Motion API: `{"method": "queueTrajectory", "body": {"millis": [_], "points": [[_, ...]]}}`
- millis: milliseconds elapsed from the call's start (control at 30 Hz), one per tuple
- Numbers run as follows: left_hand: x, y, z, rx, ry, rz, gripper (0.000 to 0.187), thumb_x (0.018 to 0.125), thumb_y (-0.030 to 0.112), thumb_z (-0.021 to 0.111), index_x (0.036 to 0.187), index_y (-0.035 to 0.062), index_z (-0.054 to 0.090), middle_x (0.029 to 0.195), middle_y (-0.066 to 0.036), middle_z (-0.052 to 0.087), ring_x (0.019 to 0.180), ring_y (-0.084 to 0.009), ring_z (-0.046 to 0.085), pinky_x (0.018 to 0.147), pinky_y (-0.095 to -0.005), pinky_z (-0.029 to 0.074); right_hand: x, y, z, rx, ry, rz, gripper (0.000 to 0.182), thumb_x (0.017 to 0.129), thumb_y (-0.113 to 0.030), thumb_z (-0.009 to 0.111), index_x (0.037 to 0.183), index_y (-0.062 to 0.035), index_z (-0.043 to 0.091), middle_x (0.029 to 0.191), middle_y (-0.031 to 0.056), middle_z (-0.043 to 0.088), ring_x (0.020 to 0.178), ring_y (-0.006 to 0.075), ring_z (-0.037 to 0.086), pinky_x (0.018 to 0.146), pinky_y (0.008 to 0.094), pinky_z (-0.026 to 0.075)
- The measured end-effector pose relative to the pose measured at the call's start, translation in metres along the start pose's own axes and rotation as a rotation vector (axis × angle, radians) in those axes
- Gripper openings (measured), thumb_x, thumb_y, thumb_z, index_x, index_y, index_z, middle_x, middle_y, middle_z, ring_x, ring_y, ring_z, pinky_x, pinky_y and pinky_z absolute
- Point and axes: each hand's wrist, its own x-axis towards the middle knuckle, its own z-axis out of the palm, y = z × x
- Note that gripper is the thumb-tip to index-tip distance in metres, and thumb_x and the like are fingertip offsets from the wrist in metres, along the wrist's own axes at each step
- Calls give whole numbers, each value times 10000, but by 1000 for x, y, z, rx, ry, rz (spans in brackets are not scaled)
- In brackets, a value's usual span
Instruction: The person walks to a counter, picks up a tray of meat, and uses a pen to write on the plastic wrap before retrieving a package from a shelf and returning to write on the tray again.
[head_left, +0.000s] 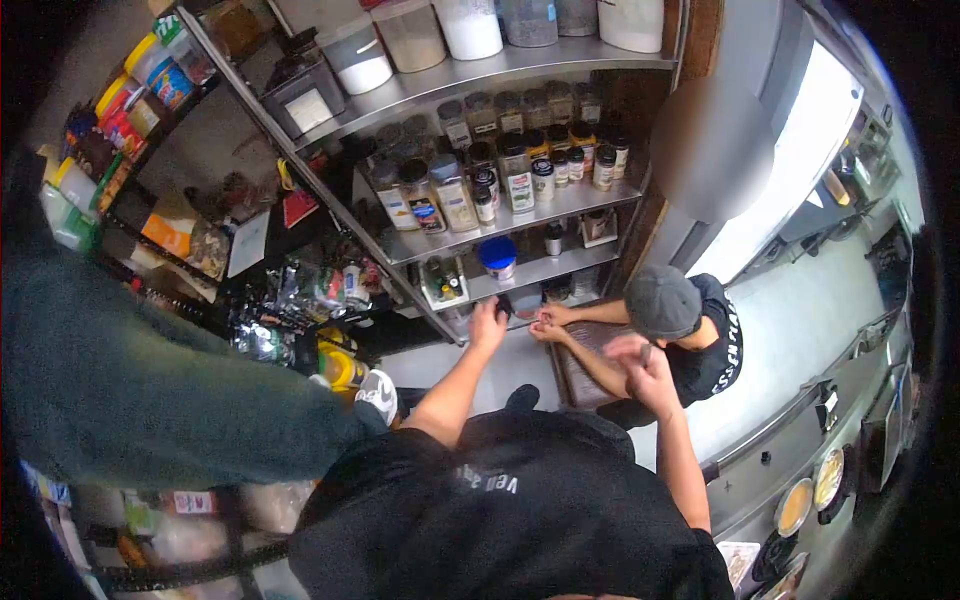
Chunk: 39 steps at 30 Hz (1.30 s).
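My left hand (487,326) is stretched forward at the edge of a low metal shelf, its fingers bent against a small dark thing too unclear to name. Raised on the right, my right hand (646,374) has its fingers apart, partly smeared by motion, with nothing visible in them. Between my hands, a co-worker in a grey cap (663,302) crouches by the shelf, both hands (547,324) close together around something small. A tub with a blue lid (497,258) stands on the shelf above my left hand.
Spice jars (518,175) crowd the middle shelf (470,232), with large containers (470,28) above. Another person's dark-clothed leg (200,385) extends across the left, ending in a shoe (377,395). Yellow-capped containers (345,368) stand at lower left; a steel counter (740,505) is at right.
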Motion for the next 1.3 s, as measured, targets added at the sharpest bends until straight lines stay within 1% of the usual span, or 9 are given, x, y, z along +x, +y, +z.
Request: {"method": "queueTrajectory", "body": {"millis": [167,200,367,533,767,800,900,1233,1300], "points": [[120,59,-105,-158,488,258,411,867,205,634,1224,20,552,1168,-186,599,1102,-349,553,972,-399,429,88,-159,-10,422,-537,-884,319,966,-170,434,745,-41,624,1011,194,651,862,319,618,753,395,506],[147,67,-124,-136,482,311,474,854,227,648,1267,33,520,1196,-225,568,1142,-388,522,1023,-506,365,102,-183,-9,423,-670,-1056,382,989,-200,397,716,-42,612,1012,209,645,851,326,615,727,402,505],[251,79,-181,116,411,432,635,819,418,682,1340,105,496,1331,-168,524,1288,-351,430,1093,-601,250,128,-242,20,260,-554,-1276,178,849,-111,523,720,-42,624,1006,123,652,860,322,627,654,369,496],[282,57,-181,405,24,247,721,770,568,657,1379,226,478,1465,-80,404,1349,-308,367,1063,-705,183,153,-240,35,-148,-279,-1299,126,792,-98,572,824,-53,685,1034,52,658,921,211,616,683,317,492],[273,48,-183,432,111,303,554,834,497,637,1309,231,532,1318,-127,518,1189,-344,517,957,-670,341,195,-240,56,-873,-23,-1430,385,715,-33,646,1041,-229,709,984,-69,614,885,129,560,592,268,491],[273,48,-181,450,107,267,546,839,497,631,1297,216,537,1276,-128,542,1156,-344,537,947,-673,343,169,-272,83,-900,186,-747,471,628,-26,669,1038,-257,689,913,-24,578,800,179,561,556,280,460],[277,38,-168,502,148,265,535,853,510,603,1285,201,542,1187,-138,579,1102,-341,561,943,-704,320,196,-249,75,-1011,145,-1173,474,614,-25,672,1028,-257,689,907,-14,575,779,188,558,555,286,457],[286,58,-152,600,50,94,536,896,468,551,1346,183,494,1270,-172,539,1134,-354,551,955,-794,183,198,-216,40,-1169,96,-897,488,543,-35,691,998,-211,688,838,48,551,682,226,536,556,320,451],[293,48,-141,586,169,139,553,888,460,561,1363,187,486,1393,-178,450,1239,-351,486,979,-799,119,191,-195,19,-1125,-130,-727,209,510,-232,597,687,-121,599,1040,72,640,806,191,571,602,311,447]]}}
